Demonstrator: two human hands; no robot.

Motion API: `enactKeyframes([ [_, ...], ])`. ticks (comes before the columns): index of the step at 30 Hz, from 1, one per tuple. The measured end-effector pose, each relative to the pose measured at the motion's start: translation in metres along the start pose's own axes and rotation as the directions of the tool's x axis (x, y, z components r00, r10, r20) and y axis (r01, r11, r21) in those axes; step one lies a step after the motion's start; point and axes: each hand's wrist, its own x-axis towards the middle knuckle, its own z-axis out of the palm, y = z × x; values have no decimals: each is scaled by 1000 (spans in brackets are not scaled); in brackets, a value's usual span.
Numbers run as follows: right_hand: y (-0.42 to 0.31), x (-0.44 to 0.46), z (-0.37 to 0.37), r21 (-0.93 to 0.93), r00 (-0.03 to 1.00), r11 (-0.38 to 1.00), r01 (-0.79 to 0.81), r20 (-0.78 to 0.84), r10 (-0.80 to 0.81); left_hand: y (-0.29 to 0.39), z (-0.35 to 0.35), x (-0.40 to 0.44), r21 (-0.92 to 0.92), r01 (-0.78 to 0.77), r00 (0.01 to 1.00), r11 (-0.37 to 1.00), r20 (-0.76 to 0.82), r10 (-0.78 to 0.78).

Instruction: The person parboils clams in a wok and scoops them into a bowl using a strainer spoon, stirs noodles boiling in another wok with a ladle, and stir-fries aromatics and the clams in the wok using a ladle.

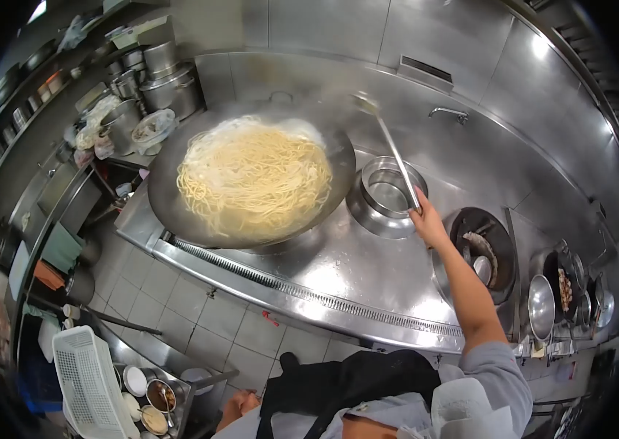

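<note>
While noodles (pixel 258 175) and foam (pixel 303 130) share the wok (pixel 166 192), the right fingers (pixel 418 213) grip a utensil (pixel 394 153); the left fingers (pixel 249 400) I cannot judge.

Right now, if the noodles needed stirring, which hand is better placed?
Probably the right hand: it holds the long-handled tool near the wok; the left hand is low beside the apron.

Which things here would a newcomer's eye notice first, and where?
The eye probably falls on the heap of pale yellow noodles in the wide, dark metal wok, left of centre. Next comes the long-handled metal tool in the person's right hand, seen across the round steel pot.
</note>
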Motion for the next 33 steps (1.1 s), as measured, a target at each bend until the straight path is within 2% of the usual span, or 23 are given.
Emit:
enactKeyframes([
  [1, 26, -1, 11, 49, 989, 988, -147, 11, 147, -53, 1, 25, -69, 262, 951, 963, 189, -246],
  [3, 77, -3, 29, -193, 973, 955, -226, -90, 212, -80, -10, 28, -89, 521, 811, 849, 360, -460],
  [4, 125, -4, 42, -211, 977, 958, -197, -126, 173, -95, -11, 29, -142, 608, 760, 781, 388, -521],
  [5, 158, -5, 54, -232, 977, 957, -174, -166, 137, -115, -9, 26, -257, 664, 736, 703, 388, -554],
  [6, 152, -4, 63, -227, 975, 957, -181, -169, 145, -138, -6, 23, -357, 692, 720, 627, 392, -572],
  [8, 141, -11, 67, -121, 915, 908, -402, -20, 403, -178, 0, 13, -492, 702, 709, 515, 419, -567],
  [9, 196, 5, 82, 4, 872, 879, -477, 131, 472, -164, -8, 5, -478, 724, 686, 497, 433, -585],
  [11, 166, 11, 67, 206, 695, 670, -713, 328, 639, -141, -18, -4, -427, 749, 663, 508, 449, -600],
  [12, 146, 4, 50, 197, 686, 664, -721, 334, 646, -132, -20, -3, -415, 753, 658, 511, 458, -599],
  [13, 132, -6, 37, 188, 679, 660, -727, 339, 651, -123, -21, 0, -407, 755, 656, 514, 465, -595],
  [15, 140, -27, 33, 34, 857, 857, -514, 74, 510, -104, -15, 18, -387, 754, 656, 530, 488, -576],
  [16, 118, -43, 17, 152, 864, 851, -503, 58, 500, -94, -9, 32, -372, 758, 650, 536, 506, -567],
  [17, 149, -51, 18, 473, 815, 672, -569, 214, 539, -80, -4, 49, -352, 758, 645, 548, 525, -555],
  [19, 135, -105, 24, 221, 837, 816, -535, 9, 547, -53, 15, 86, -283, 759, 626, 587, 567, -535],
  [20, 162, -122, 47, -196, 908, 897, -397, -230, 351, -36, 26, 101, -252, 758, 614, 601, 587, -528],
  [21, 143, -139, 24, -195, 895, 873, -447, -107, 434, -20, 40, 113, -224, 753, 606, 619, 602, -520],
  [22, 160, -153, 25, 77, 939, 940, -333, -66, 338, -6, 57, 118, -204, 749, 599, 630, 615, -513],
  [24, 145, -196, -14, 194, 977, 966, -170, -97, 191, 22, 96, 122, -177, 749, 581, 639, 640, -504],
  [25, 135, -226, -51, 187, 971, 966, -179, -124, 204, 34, 118, 121, -168, 748, 573, 642, 652, -496],
  [27, 109, -295, -129, 613, 947, 736, -287, 67, 314, 59, 162, 114, -155, 753, 553, 639, 674, -489],
  [28, 110, -330, -163, 610, 944, 738, -288, 51, 327, 71, 186, 109, -148, 758, 540, 635, 688, -485],
  [30, 115, -403, -227, 875, 947, 426, -229, 100, 304, 88, 232, 97, -139, 775, 510, 617, 715, -479],
  [33, 115, -528, -300, 971, 917, 141, -194, 129, 377, 111, 292, 74, -121, 809, 451, 576, 756, -475],
])
